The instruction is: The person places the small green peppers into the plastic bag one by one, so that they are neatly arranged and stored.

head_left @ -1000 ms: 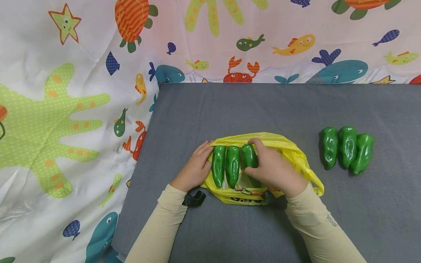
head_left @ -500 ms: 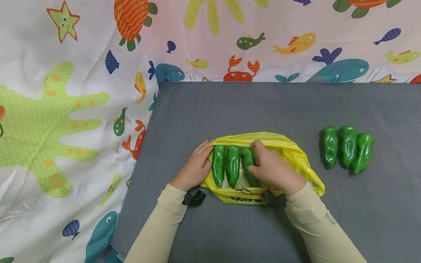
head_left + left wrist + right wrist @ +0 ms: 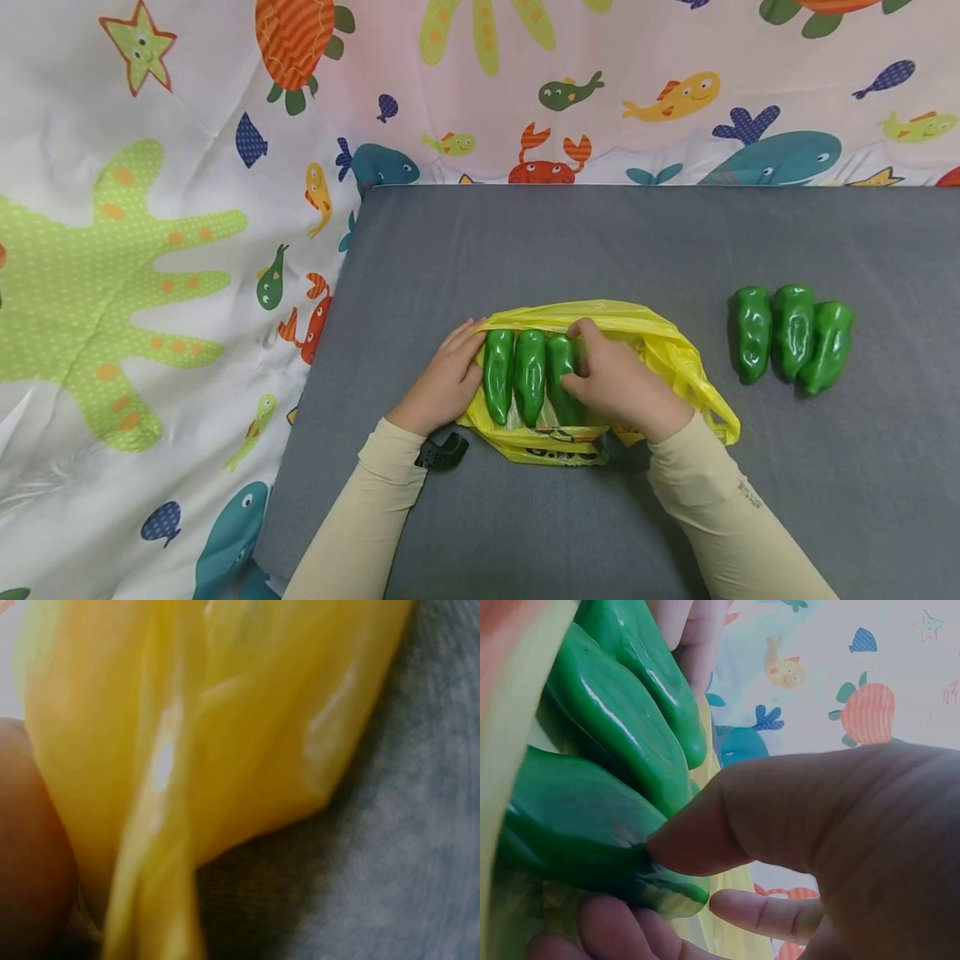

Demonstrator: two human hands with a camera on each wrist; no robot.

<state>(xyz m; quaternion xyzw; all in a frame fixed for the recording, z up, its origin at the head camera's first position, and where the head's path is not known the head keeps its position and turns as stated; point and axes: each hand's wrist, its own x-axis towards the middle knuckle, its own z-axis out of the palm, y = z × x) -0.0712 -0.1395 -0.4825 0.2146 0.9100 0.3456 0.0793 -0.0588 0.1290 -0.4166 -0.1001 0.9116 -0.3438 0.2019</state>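
Shifted leftwards since the frame a second ago: third pepper (image 3: 562, 382), now lying close alongside the middle pepper (image 3: 530, 379); right hand (image 3: 632, 382), moved slightly with it.

Yellow bag (image 3: 600, 312), one, thin plastic: lies on the grey desk (image 3: 525, 250), mouth gaping upward, right side crumpled. Contents in view: three green peppers, side by side, being the left pepper (image 3: 498, 377), the middle and the third.

Right hand: inside the bag's mouth, fingers (image 3: 750, 910) and thumb pinching the third pepper near one end, thumb on one side, fingers round the other.

Left hand (image 3: 441, 383): at the bag's left rim, beside the left pepper; fingers close together. Cannot tell whether they pinch the plastic or only rest against it; the left wrist view shows mostly blurred film.

Loose peppers (image 3: 793, 333), three, green: in a row on the desk, right of the bag and well apart from it.

Hazards, as judged: third pepper may slip or roll, its skin being glossy and the hold near one end; bag's left side may sag over the contents should the left hand ease off, the film looking limp; right hand may drag the rim on lifting, its knuckles being close to the crumpled plastic.
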